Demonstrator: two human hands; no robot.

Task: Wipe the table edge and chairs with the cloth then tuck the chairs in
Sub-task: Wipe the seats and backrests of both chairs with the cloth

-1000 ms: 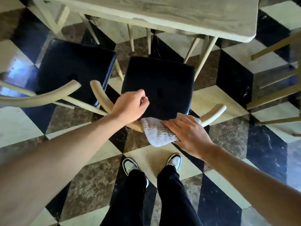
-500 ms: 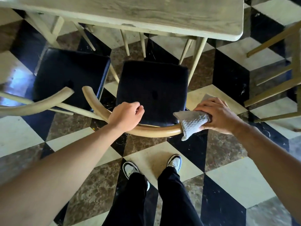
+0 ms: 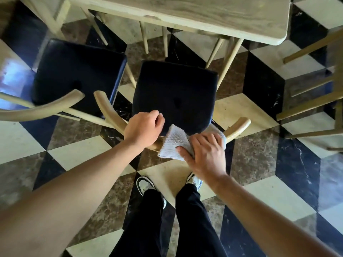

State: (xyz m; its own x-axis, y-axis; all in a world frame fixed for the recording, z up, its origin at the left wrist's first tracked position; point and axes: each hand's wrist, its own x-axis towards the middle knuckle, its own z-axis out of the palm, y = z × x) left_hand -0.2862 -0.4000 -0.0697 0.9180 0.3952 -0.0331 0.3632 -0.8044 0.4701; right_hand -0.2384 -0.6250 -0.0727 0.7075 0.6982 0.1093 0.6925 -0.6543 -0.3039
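Note:
A wooden chair with a dark cushioned seat [image 3: 176,93] stands pulled out in front of me, its curved pale backrest rail [image 3: 105,106] nearest me. My left hand [image 3: 143,128] is closed around the rail left of its middle. My right hand [image 3: 204,153] presses a white textured cloth [image 3: 172,143] onto the rail just right of the left hand, fingers spread over it. The rail's right end [image 3: 238,127] pokes out past the cloth. The pale wooden table [image 3: 213,13] runs across the top of the view, its near edge beyond the seat.
A second chair with a dark seat [image 3: 78,75] stands to the left, its curved backrest [image 3: 42,106] close beside the first. Another wooden chair frame [image 3: 315,101] sits at the right edge. The floor is checkered marble tile. My legs and shoes [image 3: 146,184] are directly below the rail.
My right hand slid the cloth from the rail's right end back toward the middle, beside my left hand. The left hand kept its grip on the rail.

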